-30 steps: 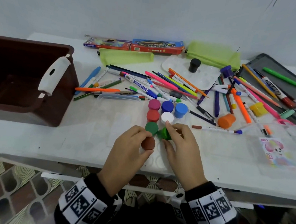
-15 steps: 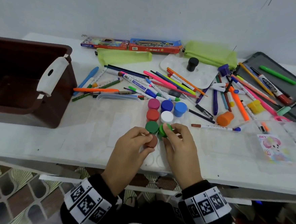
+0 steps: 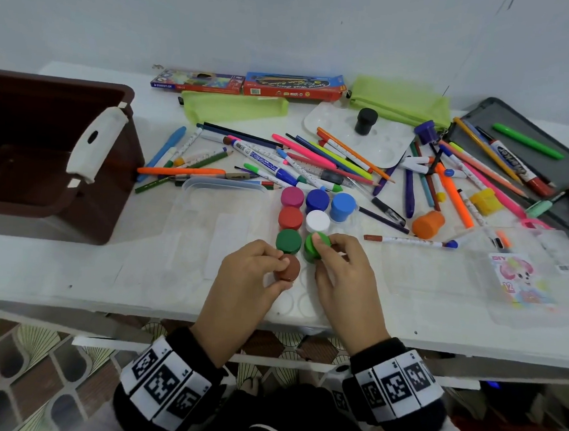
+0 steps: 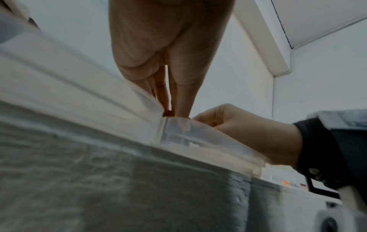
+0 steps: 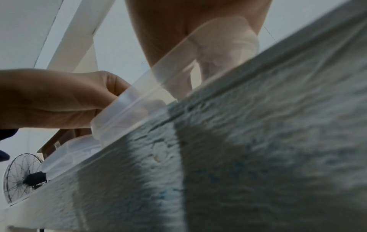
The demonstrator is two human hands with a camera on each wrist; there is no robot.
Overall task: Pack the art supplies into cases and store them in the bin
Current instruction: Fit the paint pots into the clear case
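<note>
A clear plastic paint case point(image 3: 304, 304) lies open at the table's front edge, with several small paint pots standing in it: pink point(image 3: 292, 196), dark blue point(image 3: 317, 199), light blue point(image 3: 343, 206), red point(image 3: 290, 217), white point(image 3: 317, 221) and dark green point(image 3: 288, 241). My left hand point(image 3: 248, 276) pinches a brown pot point(image 3: 289, 267) over the case's near left slots. My right hand point(image 3: 343, 273) grips a light green pot point(image 3: 315, 247), tilted, just right of the dark green one. Both wrist views look up from below the table edge; the case's rim point(image 4: 198, 136) shows in them.
A brown bin point(image 3: 44, 158) with a white handle stands at the left. Pens, markers and pencils point(image 3: 314, 160) lie scattered behind the case. An orange pot point(image 3: 427, 224), a black pot point(image 3: 366, 120) on a white palette, green pouches point(image 3: 399, 100), boxes and a grey tray point(image 3: 529, 158) sit further back and right.
My left hand brought the brown pot up close to the dark green one. My right hand shifted the light green pot slightly, still tilted.
</note>
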